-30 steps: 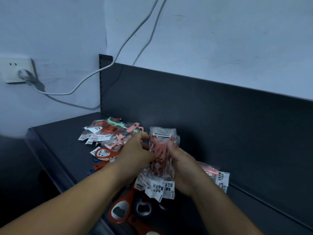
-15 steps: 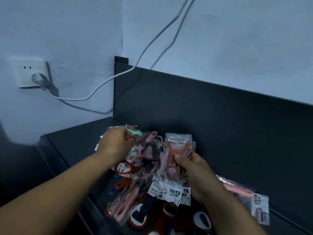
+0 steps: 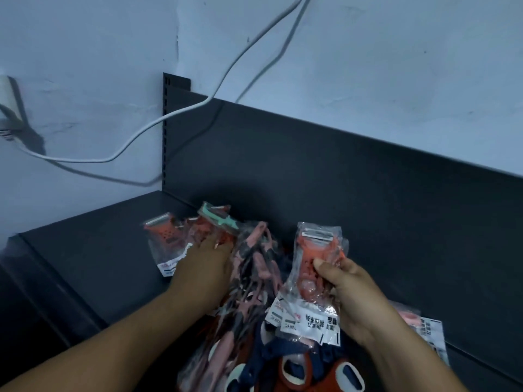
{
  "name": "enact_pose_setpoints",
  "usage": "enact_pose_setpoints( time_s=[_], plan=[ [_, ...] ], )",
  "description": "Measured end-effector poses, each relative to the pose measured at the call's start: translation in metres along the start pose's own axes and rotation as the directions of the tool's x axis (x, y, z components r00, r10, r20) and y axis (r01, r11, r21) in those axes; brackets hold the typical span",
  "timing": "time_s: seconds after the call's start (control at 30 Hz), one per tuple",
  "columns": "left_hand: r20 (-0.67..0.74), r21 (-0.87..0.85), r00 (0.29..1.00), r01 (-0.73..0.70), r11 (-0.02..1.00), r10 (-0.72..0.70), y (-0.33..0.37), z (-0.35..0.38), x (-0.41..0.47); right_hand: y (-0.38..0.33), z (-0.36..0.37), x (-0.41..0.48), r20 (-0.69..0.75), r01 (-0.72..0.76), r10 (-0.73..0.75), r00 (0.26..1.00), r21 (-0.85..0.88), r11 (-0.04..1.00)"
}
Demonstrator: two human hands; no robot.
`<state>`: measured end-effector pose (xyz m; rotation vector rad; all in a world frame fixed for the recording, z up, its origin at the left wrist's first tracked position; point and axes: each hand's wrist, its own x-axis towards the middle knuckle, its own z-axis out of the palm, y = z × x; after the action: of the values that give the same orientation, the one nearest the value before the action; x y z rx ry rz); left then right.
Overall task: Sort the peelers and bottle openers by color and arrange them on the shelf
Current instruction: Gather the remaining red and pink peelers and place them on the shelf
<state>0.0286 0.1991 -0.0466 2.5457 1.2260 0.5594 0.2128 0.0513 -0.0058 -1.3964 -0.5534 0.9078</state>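
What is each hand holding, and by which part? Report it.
Right hand pinches the bagged orange peelers mid-handle, thumb in front. Left hand lies on the packet pile; a grip cannot be told.

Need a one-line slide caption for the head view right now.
Right hand grips bagged orange peelers; left hand touches the mixed pile on the dark shelf.

A shop (or its stockroom): slotted metal shelf (image 3: 93,250), peelers (image 3: 308,250) in labelled bags.
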Motion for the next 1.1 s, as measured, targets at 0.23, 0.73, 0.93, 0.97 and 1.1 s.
enact_pose_setpoints(
  time_s=[0.23,0.73,0.93,0.97,1.1],
  plan=[
    [-0.041,-0.058,0.981,-0.19,0.98,0.188,0.056,-0.014,-0.031,-0.002,-0.019,-0.011,-0.068,0.019,-0.02,0.997,-0.016,1.0],
    [-0.278,-0.52,0.933,0.054,0.852,-0.229,0.052,-0.027,-0.029,-0.006,-0.037,-0.025,-0.069,0.001,0.0,0.998,0.013,1.0],
    [-0.177,-0.552,0.957,0.097,0.828,-0.23,0.043,-0.027,-0.011,-0.019,-0.027,-0.02,-0.027,0.034,-0.033,0.999,0.038,0.999],
    [-0.082,-0.54,0.987,0.074,0.838,-0.14,0.047,-0.026,-0.013,-0.021,-0.025,-0.02,-0.021,0.036,-0.035,0.999,0.041,0.998],
    [0.109,-0.082,0.968,-0.217,0.973,0.225,0.071,-0.015,-0.036,-0.022,-0.02,-0.017,-0.021,0.033,-0.032,0.999,0.048,0.998]
  ],
)
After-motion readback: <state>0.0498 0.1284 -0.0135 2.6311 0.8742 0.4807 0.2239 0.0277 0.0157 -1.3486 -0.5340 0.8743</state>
